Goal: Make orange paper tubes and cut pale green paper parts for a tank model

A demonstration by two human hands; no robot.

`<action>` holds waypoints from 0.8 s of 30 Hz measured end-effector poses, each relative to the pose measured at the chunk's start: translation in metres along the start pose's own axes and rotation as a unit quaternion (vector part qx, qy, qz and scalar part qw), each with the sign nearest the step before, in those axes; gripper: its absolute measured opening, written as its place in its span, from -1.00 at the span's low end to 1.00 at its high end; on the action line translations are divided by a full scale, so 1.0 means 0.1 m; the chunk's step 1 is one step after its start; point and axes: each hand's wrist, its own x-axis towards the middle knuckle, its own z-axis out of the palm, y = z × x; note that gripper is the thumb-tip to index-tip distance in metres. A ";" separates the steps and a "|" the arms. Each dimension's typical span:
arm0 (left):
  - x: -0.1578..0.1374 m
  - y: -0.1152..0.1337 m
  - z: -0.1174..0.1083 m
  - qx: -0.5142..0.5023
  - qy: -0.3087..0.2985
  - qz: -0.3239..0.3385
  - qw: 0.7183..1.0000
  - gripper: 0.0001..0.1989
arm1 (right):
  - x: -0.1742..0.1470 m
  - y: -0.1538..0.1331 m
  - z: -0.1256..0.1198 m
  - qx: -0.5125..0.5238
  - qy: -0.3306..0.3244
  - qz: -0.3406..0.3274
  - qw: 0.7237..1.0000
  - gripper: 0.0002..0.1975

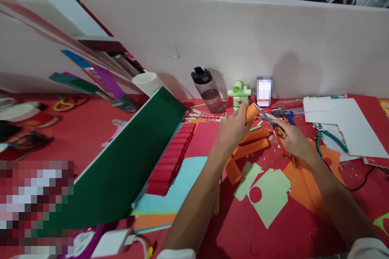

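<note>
My left hand (232, 126) is closed around a small orange paper roll (251, 114), raised over the table. My right hand (293, 141) grips a pair of scissors (267, 118) with orange-red handles, its blades pointing up and left beside the roll's upper end. Whether the blades touch the paper, I cannot tell. A yellow piece also shows by the right fingers. Below the left hand lie several orange paper tubes (251, 149). Nearer me is a cut sheet of light green paper (271, 196). Behind the hands stands a light green paper model (240, 101) with a red star.
A water bottle (209, 95) and a lit phone (264, 91) stand by the white partition (182, 28). Green board (121, 170) leans at left beside red pleated paper (173, 158). Teal-handled pliers (334, 139), a blue glue gun (287, 116) and white board (349, 125) lie right.
</note>
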 end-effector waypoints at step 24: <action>0.01 0.05 0.00 -0.030 -0.002 -0.017 0.999 -0.60 | 0.00 0.01 0.04 -0.098 0.074 -0.005 0.992 -0.66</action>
